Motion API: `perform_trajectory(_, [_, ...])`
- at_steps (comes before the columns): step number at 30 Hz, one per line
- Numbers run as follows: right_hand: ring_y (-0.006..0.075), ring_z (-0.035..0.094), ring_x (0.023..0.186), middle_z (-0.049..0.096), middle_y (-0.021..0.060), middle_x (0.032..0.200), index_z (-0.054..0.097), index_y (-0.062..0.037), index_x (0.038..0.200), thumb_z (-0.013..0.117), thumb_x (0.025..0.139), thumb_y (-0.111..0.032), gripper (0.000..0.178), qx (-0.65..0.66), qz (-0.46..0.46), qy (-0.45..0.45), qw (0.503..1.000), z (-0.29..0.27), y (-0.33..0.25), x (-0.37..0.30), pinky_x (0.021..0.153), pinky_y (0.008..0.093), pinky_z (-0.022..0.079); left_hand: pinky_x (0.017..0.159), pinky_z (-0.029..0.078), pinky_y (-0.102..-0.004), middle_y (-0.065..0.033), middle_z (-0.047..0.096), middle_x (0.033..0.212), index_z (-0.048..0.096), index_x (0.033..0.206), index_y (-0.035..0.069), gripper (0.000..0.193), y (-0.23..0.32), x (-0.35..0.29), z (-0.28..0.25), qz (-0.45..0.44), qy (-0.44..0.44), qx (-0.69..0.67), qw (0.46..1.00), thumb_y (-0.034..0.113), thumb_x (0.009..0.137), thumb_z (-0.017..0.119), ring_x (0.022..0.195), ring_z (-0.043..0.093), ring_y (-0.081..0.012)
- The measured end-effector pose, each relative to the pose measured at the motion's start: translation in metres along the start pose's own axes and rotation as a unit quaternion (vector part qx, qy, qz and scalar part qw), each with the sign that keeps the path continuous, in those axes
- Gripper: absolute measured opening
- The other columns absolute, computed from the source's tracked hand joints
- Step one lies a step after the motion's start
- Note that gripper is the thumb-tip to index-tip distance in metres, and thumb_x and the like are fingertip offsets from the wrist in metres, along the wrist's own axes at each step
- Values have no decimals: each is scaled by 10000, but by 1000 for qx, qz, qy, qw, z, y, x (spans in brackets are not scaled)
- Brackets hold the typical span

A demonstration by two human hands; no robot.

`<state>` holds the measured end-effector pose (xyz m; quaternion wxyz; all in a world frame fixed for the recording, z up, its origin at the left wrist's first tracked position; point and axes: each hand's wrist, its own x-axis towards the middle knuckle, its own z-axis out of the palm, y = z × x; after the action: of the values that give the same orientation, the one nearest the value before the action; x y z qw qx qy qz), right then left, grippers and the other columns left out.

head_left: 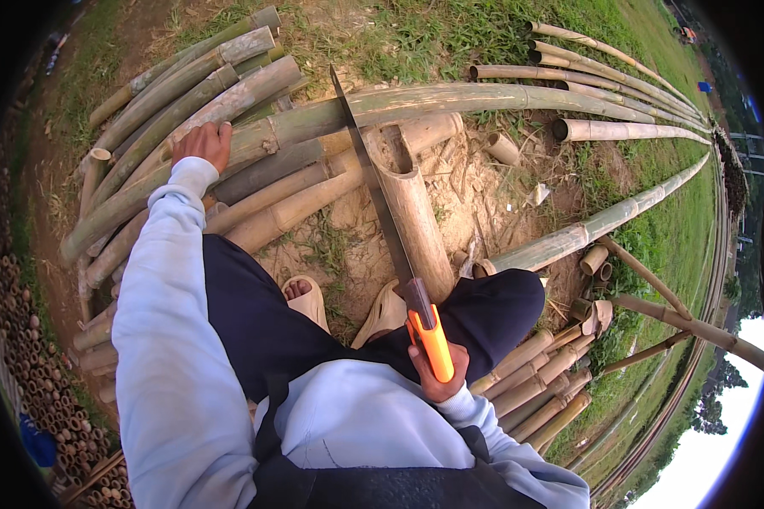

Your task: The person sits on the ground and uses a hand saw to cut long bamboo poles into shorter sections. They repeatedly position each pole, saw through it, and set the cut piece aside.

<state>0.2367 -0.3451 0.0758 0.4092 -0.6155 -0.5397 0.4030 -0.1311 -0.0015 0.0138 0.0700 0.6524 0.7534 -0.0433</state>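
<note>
A hand saw (382, 199) with a long dark blade and an orange handle is held in my right hand (441, 371), close to my right knee. Its blade runs forward across a long green bamboo pole (450, 97), with the tip beyond the pole's far side. Left of the blade, my left hand (202, 146) grips the same pole from above, thumb toward the saw. Beneath the pole near the blade lies a thick bamboo piece (418, 225) with an opening cut in its top. How deep the blade sits in the pole cannot be made out.
Cut bamboo lengths (229, 97) are stacked at the left, and more short pieces (539, 377) lie right of my knee. Long poles (620, 131) stretch over grass at the right. Sawdust (471, 191) covers the ground. My sandalled feet (306, 301) are near the bamboo.
</note>
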Motion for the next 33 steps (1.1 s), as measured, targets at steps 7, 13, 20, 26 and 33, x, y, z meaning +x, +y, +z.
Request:
perform_trajectory(7, [131, 517, 543, 570, 74, 595, 650, 40, 844, 726, 931, -159, 230, 74, -3, 10, 997, 63, 8, 195, 538, 321, 443, 1010, 463, -526, -247, 693, 1157, 699, 1092, 25, 573, 22, 8, -10, 11, -7, -20, 1000, 486, 1031, 365, 1116, 645, -413])
perform_trajectory(13, [175, 575, 550, 587, 97, 634, 652, 23, 844, 748, 889, -73, 143, 25, 63, -7, 998, 32, 12, 61, 553, 327, 454, 1013, 461, -525, -244, 691, 1171, 696, 1102, 22, 576, 1, 3, -3, 5, 4, -15, 1000, 503, 1020, 391, 1129, 643, -412])
perform_trajectory(20, [111, 527, 550, 564, 51, 605, 691, 38, 925, 723, 904, -70, 115, 35, 50, -19, 998, 22, 19, 87, 553, 292, 446, 1023, 461, -522, -240, 684, 1192, 687, 1133, 25, 585, 14, 10, -6, -4, -38, -8, 999, 515, 1018, 388, 1150, 635, -408])
perform_trajectory(26, [118, 525, 610, 584, 52, 662, 657, 30, 927, 739, 928, -157, 205, 81, 52, -11, 995, 52, 6, 150, 593, 304, 456, 1040, 452, -513, -238, 676, 1215, 674, 1150, 20, 585, 8, 12, -8, 15, -21, -26, 999, 512, 1018, 387, 1184, 618, -399])
perform_trajectory(33, [167, 593, 553, 603, 78, 639, 695, 27, 952, 729, 880, -45, 108, -17, 36, -8, 999, -7, -9, -5, 576, 304, 482, 1029, 459, -519, -252, 678, 1205, 690, 1130, 7, 580, 11, 3, -17, -32, -57, -24, 998, 493, 1014, 396, 1160, 629, -405])
